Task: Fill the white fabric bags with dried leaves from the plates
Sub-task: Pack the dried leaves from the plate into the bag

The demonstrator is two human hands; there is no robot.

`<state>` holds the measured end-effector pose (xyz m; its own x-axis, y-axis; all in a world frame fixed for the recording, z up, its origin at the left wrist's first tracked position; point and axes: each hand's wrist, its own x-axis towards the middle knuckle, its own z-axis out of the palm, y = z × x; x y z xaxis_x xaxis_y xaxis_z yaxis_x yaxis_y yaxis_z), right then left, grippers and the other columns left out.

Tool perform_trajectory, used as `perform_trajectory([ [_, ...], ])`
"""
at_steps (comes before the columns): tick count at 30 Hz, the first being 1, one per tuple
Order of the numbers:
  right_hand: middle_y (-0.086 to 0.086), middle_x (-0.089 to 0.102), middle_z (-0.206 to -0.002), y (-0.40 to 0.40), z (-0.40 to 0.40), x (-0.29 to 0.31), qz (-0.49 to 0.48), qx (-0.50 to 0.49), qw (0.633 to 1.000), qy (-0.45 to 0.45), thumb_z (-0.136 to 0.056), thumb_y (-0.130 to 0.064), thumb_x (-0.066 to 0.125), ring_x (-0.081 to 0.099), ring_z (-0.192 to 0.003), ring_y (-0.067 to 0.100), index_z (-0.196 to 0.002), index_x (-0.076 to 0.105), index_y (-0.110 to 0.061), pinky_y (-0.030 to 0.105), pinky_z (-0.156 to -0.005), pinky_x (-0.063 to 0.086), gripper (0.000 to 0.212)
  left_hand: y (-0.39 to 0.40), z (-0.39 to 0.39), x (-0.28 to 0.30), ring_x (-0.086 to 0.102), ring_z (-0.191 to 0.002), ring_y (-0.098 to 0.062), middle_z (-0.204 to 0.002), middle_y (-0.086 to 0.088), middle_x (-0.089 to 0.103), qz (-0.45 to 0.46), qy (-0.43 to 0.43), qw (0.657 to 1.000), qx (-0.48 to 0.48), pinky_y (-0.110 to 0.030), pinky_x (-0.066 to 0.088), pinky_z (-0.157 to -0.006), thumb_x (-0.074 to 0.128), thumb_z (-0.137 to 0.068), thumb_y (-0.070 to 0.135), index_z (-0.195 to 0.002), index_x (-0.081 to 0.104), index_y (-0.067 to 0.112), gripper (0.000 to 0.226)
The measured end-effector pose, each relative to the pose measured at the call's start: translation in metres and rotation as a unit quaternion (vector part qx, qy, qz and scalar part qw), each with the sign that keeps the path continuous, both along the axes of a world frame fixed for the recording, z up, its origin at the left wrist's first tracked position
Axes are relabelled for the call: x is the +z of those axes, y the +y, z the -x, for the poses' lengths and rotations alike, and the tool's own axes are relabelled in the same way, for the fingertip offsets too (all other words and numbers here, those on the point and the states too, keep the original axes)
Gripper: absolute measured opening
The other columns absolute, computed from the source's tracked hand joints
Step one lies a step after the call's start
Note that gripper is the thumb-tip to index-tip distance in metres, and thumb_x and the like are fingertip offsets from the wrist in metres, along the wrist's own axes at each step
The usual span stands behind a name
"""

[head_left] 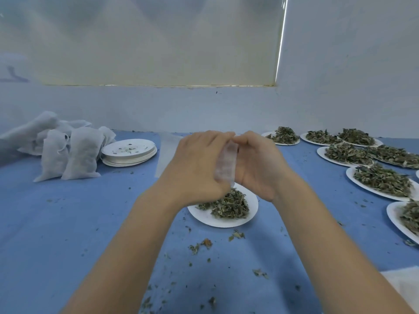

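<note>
From the head camera, a left hand point(195, 164) and a right hand point(258, 164) meet above a blue table point(68, 223), fingers curled around a thin, gauzy white bag point(225, 166) pinched between them. Just below sits a round white plate point(226, 219) heaped with crumbly dried leaves point(229, 206). Filled cloth bags point(74, 152) (soft, puffy) stand at left beside stacked plates point(130, 152); more leaf-laden plates point(374, 175) lie at right.

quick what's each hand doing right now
Left hand: fingers curled on the white fabric bag, holding it above the plate of dried leaves.
Right hand: also gripping the same bag.
</note>
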<state>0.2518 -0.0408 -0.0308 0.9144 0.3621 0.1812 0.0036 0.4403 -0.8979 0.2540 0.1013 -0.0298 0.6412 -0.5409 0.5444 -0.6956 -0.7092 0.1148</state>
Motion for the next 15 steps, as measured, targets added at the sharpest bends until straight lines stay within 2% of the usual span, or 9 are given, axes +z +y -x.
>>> perform_trajectory([
  [2, 0.016, 0.064, -0.107, -0.005, 0.002, 0.001, -0.007, 0.050, 0.999, 0.014, -0.084, -0.024, 0.037, 0.064, -0.094, 0.028, -0.115, 0.058, 0.003, 0.038, -0.077, 0.056, 0.046, -0.001, -0.003, -0.009, 0.029, -0.124, -0.016, -0.134, 0.004, 0.037, -0.054, -0.012, 0.998, 0.015, -0.026, 0.013, -0.104, 0.066, -0.063, 0.038, -0.144, 0.024, 0.019, 0.093],
  [3, 0.015, 0.064, -0.106, -0.008, 0.003, 0.002, -0.004, 0.071, 0.997, 0.019, -0.082, -0.029, 0.040, 0.063, -0.094, 0.028, -0.114, 0.061, 0.002, 0.038, -0.079, 0.055, 0.049, -0.003, -0.004, -0.013, 0.032, -0.121, -0.019, -0.132, 0.001, 0.040, -0.067, -0.034, 0.997, 0.029, -0.029, 0.016, -0.103, 0.068, -0.062, 0.036, -0.144, 0.024, 0.015, 0.095],
  [4, 0.013, 0.065, -0.102, -0.010, 0.003, 0.003, 0.005, 0.086, 0.996, 0.022, -0.082, -0.034, 0.043, 0.063, -0.091, 0.026, -0.108, 0.065, -0.001, 0.036, -0.078, 0.054, 0.048, -0.006, -0.004, -0.017, 0.041, -0.115, -0.024, -0.125, -0.004, 0.046, -0.065, -0.065, 0.995, 0.043, -0.031, 0.024, -0.099, 0.069, -0.063, 0.029, -0.141, 0.030, 0.009, 0.089],
  [6, 0.011, 0.065, -0.098, -0.015, 0.004, 0.004, 0.033, 0.104, 0.994, 0.018, -0.082, -0.045, 0.049, 0.064, -0.089, 0.024, -0.100, 0.070, -0.003, 0.035, -0.079, 0.051, 0.050, -0.009, -0.003, -0.022, 0.055, -0.092, -0.033, -0.104, -0.012, 0.057, -0.030, -0.102, 0.992, 0.063, -0.037, 0.040, -0.080, 0.070, -0.061, 0.013, -0.129, 0.046, 0.002, 0.073],
  [8, 0.013, 0.063, -0.104, -0.017, 0.005, 0.005, 0.074, 0.111, 0.991, 0.008, -0.081, -0.055, 0.051, 0.061, -0.097, 0.027, -0.106, 0.068, -0.002, 0.037, -0.088, 0.048, 0.061, -0.010, -0.001, -0.021, 0.059, -0.074, -0.034, -0.089, -0.013, 0.062, -0.001, -0.129, 0.990, 0.064, -0.035, 0.044, -0.065, 0.072, -0.053, 0.005, -0.116, 0.056, -0.001, 0.066],
  [12, 0.015, 0.069, -0.105, -0.018, 0.003, 0.001, 0.139, 0.042, 0.989, 0.000, -0.080, -0.058, 0.052, 0.067, -0.096, 0.028, -0.113, 0.063, 0.002, 0.035, -0.086, 0.055, 0.070, 0.001, -0.006, -0.022, 0.058, -0.060, -0.029, -0.075, -0.008, 0.062, -0.023, -0.173, 0.982, 0.073, -0.029, 0.037, -0.056, 0.074, -0.048, 0.006, -0.102, 0.062, 0.002, 0.056],
  [13, 0.018, 0.069, -0.105, -0.019, 0.002, -0.001, 0.161, 0.008, 0.987, -0.008, -0.081, -0.056, 0.053, 0.068, -0.096, 0.031, -0.115, 0.061, 0.002, 0.036, -0.084, 0.056, 0.068, 0.006, -0.008, -0.023, 0.058, -0.062, -0.030, -0.076, -0.006, 0.062, -0.033, -0.159, 0.983, 0.089, -0.028, 0.033, -0.057, 0.075, -0.051, 0.009, -0.102, 0.061, 0.005, 0.053],
  [15, 0.012, 0.073, -0.095, -0.022, 0.001, -0.006, 0.259, -0.081, 0.961, -0.053, -0.087, -0.048, 0.055, 0.070, -0.088, 0.026, -0.107, 0.066, -0.006, 0.034, -0.080, 0.057, 0.048, 0.018, -0.014, -0.028, 0.059, -0.076, -0.029, -0.086, -0.002, 0.062, -0.050, -0.121, 0.983, 0.130, -0.027, 0.028, -0.062, 0.073, -0.063, 0.019, -0.109, 0.058, 0.012, 0.049],
])
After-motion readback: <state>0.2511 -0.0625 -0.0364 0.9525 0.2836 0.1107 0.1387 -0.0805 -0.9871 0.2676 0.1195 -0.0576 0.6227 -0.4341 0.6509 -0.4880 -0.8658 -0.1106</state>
